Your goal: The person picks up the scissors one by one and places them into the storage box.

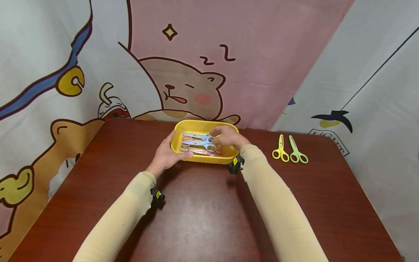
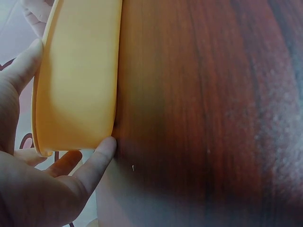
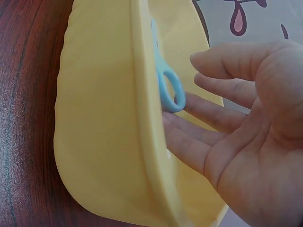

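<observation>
A yellow plastic basket (image 1: 209,159) stands toward the back of the table, with blue scissors (image 1: 197,143) and pink scissors lying inside it. My left hand (image 1: 165,154) holds the basket's left end, thumb at the front rim and fingers round the side. In the left wrist view an index fingertip (image 2: 106,145) touches the basket's lower corner. My right hand (image 1: 228,136) reaches over the right side into the basket. The right wrist view has its fingers loosely bent beside a blue scissors handle (image 3: 178,91), the thumb standing apart from them.
To the right of the basket, yellow scissors (image 1: 280,149) and green scissors (image 1: 296,150) lie side by side on the dark red wooden table (image 1: 203,218). A cartoon-printed cloth (image 1: 262,65) hangs behind the table's back edge.
</observation>
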`<action>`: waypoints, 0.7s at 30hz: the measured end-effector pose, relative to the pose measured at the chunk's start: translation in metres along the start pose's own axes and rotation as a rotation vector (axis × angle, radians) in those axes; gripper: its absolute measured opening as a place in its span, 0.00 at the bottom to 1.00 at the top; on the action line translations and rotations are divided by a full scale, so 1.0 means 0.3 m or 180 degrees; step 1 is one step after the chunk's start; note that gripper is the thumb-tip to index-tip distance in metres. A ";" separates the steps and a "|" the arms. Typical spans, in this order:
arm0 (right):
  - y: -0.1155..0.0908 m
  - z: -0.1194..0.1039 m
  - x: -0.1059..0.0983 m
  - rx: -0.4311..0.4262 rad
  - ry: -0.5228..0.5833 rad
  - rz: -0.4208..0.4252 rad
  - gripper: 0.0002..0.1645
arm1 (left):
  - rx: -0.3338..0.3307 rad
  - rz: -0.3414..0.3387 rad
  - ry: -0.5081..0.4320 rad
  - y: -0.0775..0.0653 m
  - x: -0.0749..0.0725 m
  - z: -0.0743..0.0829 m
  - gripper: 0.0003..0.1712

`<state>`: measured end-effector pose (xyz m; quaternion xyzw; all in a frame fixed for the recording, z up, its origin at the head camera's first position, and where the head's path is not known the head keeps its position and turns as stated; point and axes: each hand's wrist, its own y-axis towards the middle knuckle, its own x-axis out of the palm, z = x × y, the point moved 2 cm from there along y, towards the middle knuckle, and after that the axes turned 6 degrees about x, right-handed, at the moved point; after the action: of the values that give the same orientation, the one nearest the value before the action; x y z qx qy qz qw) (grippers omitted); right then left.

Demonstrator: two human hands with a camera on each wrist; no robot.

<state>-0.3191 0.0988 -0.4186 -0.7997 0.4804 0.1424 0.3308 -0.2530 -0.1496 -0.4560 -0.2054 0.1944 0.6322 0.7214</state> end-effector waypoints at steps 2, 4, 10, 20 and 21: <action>0.001 0.001 -0.002 0.0006 -0.0042 -0.0005 0.29 | 0.0019 0.0007 -0.0020 0.001 0.000 0.001 0.72; 0.000 0.000 -0.005 -0.0010 -0.0164 0.0037 0.29 | 0.0037 0.0015 -0.0039 0.001 -0.001 0.002 0.72; -0.014 -0.012 -0.017 -0.0097 -0.0458 0.0192 0.28 | -0.0007 -0.0004 -0.0015 0.000 -0.001 0.005 0.72; -0.051 -0.023 -0.038 -0.0193 -0.0462 0.0162 0.27 | -0.0039 -0.0026 0.0025 -0.006 0.001 0.008 0.71; -0.054 -0.023 -0.040 -0.0194 -0.0459 0.0156 0.27 | -0.0034 -0.0026 0.0027 -0.006 0.001 0.008 0.71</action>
<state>-0.3117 0.1076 -0.4005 -0.7851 0.4702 0.2222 0.3364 -0.2511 -0.1484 -0.4540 -0.2127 0.1933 0.6293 0.7220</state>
